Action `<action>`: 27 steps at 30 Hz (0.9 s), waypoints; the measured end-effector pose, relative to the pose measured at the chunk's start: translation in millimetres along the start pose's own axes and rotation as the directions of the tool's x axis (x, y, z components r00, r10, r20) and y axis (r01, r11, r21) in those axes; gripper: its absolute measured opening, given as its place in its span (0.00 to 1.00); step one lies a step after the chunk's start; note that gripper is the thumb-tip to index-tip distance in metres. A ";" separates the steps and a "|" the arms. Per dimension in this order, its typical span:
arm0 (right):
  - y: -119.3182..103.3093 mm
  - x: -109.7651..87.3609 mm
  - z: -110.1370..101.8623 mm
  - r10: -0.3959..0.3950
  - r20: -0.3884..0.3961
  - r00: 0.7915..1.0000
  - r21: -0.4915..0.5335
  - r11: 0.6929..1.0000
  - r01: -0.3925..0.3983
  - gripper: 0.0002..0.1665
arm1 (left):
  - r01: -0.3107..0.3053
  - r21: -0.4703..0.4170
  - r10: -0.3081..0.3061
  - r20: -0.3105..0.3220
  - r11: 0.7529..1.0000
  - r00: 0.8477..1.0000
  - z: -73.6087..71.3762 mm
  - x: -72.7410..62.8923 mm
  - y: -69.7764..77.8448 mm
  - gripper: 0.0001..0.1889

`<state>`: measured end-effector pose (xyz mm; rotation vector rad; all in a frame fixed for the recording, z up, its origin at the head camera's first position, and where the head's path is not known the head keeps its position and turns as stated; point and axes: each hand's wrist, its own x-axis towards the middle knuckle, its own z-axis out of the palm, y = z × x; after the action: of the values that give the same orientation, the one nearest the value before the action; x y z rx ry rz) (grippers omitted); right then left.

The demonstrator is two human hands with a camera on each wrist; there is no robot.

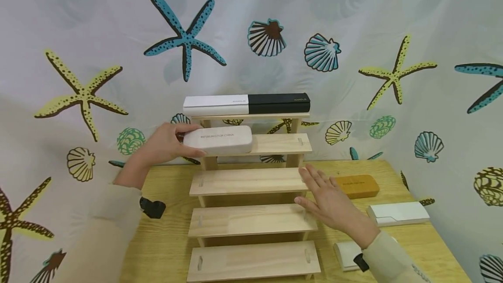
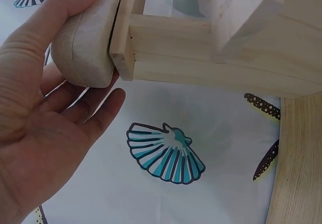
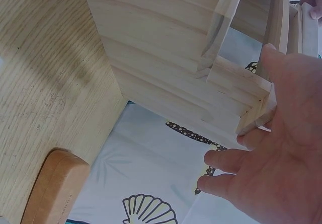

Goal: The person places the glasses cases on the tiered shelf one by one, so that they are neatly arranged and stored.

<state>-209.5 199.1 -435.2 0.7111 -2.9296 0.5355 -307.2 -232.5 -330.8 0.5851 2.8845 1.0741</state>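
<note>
My left hand [image 1: 165, 143] grips the left end of a whitish glasses case [image 1: 225, 139] with printed lettering. In the left wrist view, the thumb lies over the case [image 2: 83, 53] and the fingers pass behind it. The case lies along the left part of the second tier from the top of a stepped wooden rack [image 1: 251, 181]. At the rack's right side, my right hand [image 1: 330, 200] has its fingers extended, fingertips right at the end of the middle tier. The right wrist view shows the hand [image 3: 282, 143] beside the rack's wooden end, holding nothing.
A white case [image 1: 216, 105] and a black case [image 1: 279, 104] sit end to end on the top tier. Right of the rack, an orange-brown case [image 1: 357, 186] and white cases [image 1: 398, 213] lie on the wooden table [image 1: 161, 248]. A patterned curtain [image 1: 235, 69] stands behind.
</note>
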 end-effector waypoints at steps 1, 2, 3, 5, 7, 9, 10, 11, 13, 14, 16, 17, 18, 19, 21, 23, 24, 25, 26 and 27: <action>-0.1 -0.2 0.0 0.000 0.000 1.000 -0.001 1.000 0.000 0.49 | 0.003 -0.005 -0.003 0.004 1.000 1.000 0.5 0.5 -0.5 0.45; -0.3 -0.2 0.0 -0.001 -0.001 1.000 -0.001 1.000 0.001 0.49 | 0.007 -0.011 -0.007 0.006 1.000 1.000 0.8 0.9 -1.1 0.45; -0.4 -0.3 -0.1 -0.002 -0.001 1.000 -0.001 1.000 0.002 0.49 | 0.010 -0.017 -0.009 0.009 1.000 1.000 0.9 1.2 -1.7 0.46; -0.5 -0.2 -0.4 -0.003 -0.004 1.000 -0.001 1.000 0.003 0.49 | 0.010 -0.016 -0.010 0.012 1.000 1.000 0.6 1.6 -2.3 0.46; -0.7 -0.1 -0.9 -0.005 -0.009 1.000 -0.002 1.000 0.004 0.49 | 0.015 -0.012 -0.014 0.016 1.000 1.000 0.0 2.0 -2.0 0.46; -0.9 0.1 -1.3 -0.007 -0.013 1.000 -0.006 1.000 0.007 0.49 | 0.015 -0.003 -0.015 0.020 1.000 1.000 -0.7 2.4 -1.5 0.46; -1.1 0.1 -1.5 -0.009 -0.015 1.000 -0.009 1.000 0.009 0.49 | 0.015 0.003 -0.015 0.023 1.000 1.000 -1.1 2.6 -1.2 0.45; -1.3 0.1 -1.7 -0.011 -0.017 1.000 -0.012 1.000 0.010 0.49 | 0.016 0.006 -0.016 0.026 1.000 1.000 -1.4 2.7 -0.9 0.46; -1.7 0.1 -1.9 -0.013 -0.017 1.000 -0.014 1.000 0.013 0.49 | 0.014 0.010 -0.014 0.031 1.000 0.999 -1.8 2.8 -0.3 0.45; -1.8 0.1 -2.0 -0.014 -0.018 1.000 -0.014 1.000 0.014 0.49 | 0.012 0.013 -0.013 0.033 1.000 0.999 -2.0 2.9 -0.2 0.45; -1.8 0.1 -1.9 -0.015 -0.017 1.000 -0.012 1.000 0.014 0.49 | 0.009 0.013 -0.010 0.036 1.000 0.999 -1.8 3.4 -0.6 0.45; -1.6 0.0 -1.8 -0.014 -0.018 1.000 -0.010 1.000 0.014 0.49 | 0.008 0.009 -0.009 0.038 1.000 0.999 -1.5 3.7 -0.7 0.45; -1.4 0.0 -1.6 -0.013 -0.017 1.000 -0.008 1.000 0.013 0.49 | 0.007 0.007 -0.007 0.039 1.000 0.999 -1.3 4.0 -0.9 0.45; -1.2 0.0 -1.4 -0.013 -0.017 1.000 -0.006 1.000 0.013 0.49 | 0.007 0.005 -0.007 0.040 1.000 0.999 -1.0 4.4 -1.1 0.45; -0.8 -0.1 -1.1 -0.011 -0.015 1.000 -0.004 1.000 0.011 0.49 | 0.006 0.000 -0.006 0.042 1.000 0.999 -0.3 4.7 -1.4 0.45; -0.7 -0.2 -0.8 -0.009 -0.014 1.000 -0.002 1.000 0.009 0.49 | 0.006 -0.004 -0.006 0.046 1.000 0.999 0.4 4.7 -1.3 0.46; -0.7 -0.3 -0.7 -0.008 -0.012 1.000 -0.002 1.000 0.008 0.49 | 0.007 -0.002 -0.007 0.044 1.000 0.999 0.7 4.6 -1.3 0.46; -0.8 -0.3 -0.6 -0.007 -0.012 1.000 -0.001 1.000 0.007 0.49 | 0.008 0.000 -0.008 0.044 1.000 0.999 1.1 4.5 -1.3 0.46; -0.8 -0.4 -0.5 -0.006 -0.011 1.000 -0.002 1.000 0.006 0.49 | 0.007 0.002 -0.007 0.043 1.000 0.999 1.5 4.4 -1.4 0.46; -0.7 -0.3 -0.2 -0.006 -0.011 1.000 -0.001 1.000 0.006 0.49 | 0.006 0.003 -0.006 0.041 1.000 0.999 1.9 4.2 -1.5 0.46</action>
<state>-208.9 198.6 -434.9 0.7141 -2.9165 0.5354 -311.4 -230.9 -332.7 0.5916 2.8515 1.0440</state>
